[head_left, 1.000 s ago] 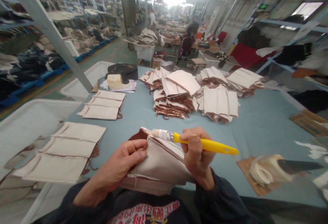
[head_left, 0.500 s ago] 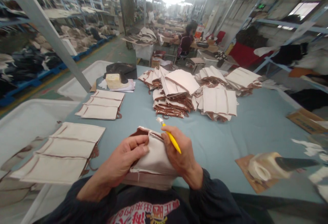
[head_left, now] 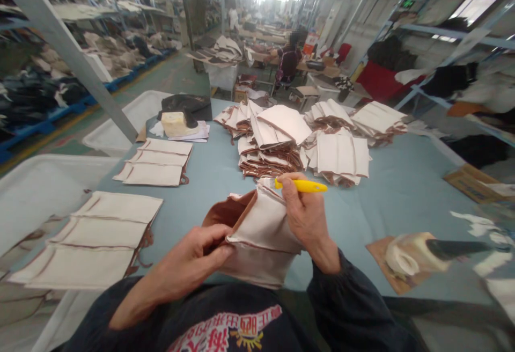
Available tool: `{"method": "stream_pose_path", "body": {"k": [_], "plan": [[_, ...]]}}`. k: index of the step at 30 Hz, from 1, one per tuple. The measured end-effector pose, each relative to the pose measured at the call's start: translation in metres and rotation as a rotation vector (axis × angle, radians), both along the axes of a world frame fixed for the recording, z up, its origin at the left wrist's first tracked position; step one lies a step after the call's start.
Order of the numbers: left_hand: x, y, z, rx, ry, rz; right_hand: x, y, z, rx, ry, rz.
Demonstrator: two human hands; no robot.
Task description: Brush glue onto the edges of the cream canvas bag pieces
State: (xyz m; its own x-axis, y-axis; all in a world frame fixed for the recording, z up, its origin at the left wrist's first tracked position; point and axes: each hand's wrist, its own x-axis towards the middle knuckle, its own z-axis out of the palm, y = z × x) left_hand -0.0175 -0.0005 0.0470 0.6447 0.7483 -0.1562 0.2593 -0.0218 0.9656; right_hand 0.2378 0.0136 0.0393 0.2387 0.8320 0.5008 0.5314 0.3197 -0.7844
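Note:
A cream fabric pouch with a reddish-brown inside is held up in front of me, its mouth spread apart at the upper left. My left hand pinches its near edge between thumb and fingers. In my right hand is a yellow-handled brush, lying almost level. Its bristle end points left and meets the pouch's top corner; the bristles are hard to make out. The fingers of that hand also rest against the pouch's right side.
Stacks of cream pieces with brown edges lie at the back of the blue-green table. Flat sewn pieces sit on the left. A cut-open plastic container stands on a board at right. White bins flank the table's left side.
The brush has swung from pointing up and away to lying nearly level, its tip now at the pouch's corner. The pouch is turned and opened wider, and my right hand has moved right.

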Motion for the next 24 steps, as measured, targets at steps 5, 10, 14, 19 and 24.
{"method": "stream_pose_path", "body": {"k": [5,10,14,19,24], "plan": [[0.002,-0.004,0.002,0.004,-0.028,-0.086,-0.006,0.001,-0.007,0.072,0.048,-0.041],[0.001,-0.009,-0.007,0.132,0.097,-0.027,-0.012,-0.042,0.007,0.125,0.247,0.061],[0.002,-0.014,-0.008,0.179,0.211,-0.002,-0.020,-0.073,0.019,0.116,0.079,0.202],[0.007,-0.018,-0.006,0.293,0.165,0.034,-0.042,-0.082,0.020,0.217,-0.069,0.322],[0.008,-0.021,-0.009,0.369,0.136,0.092,-0.045,-0.085,0.008,0.231,0.096,0.230]]}}
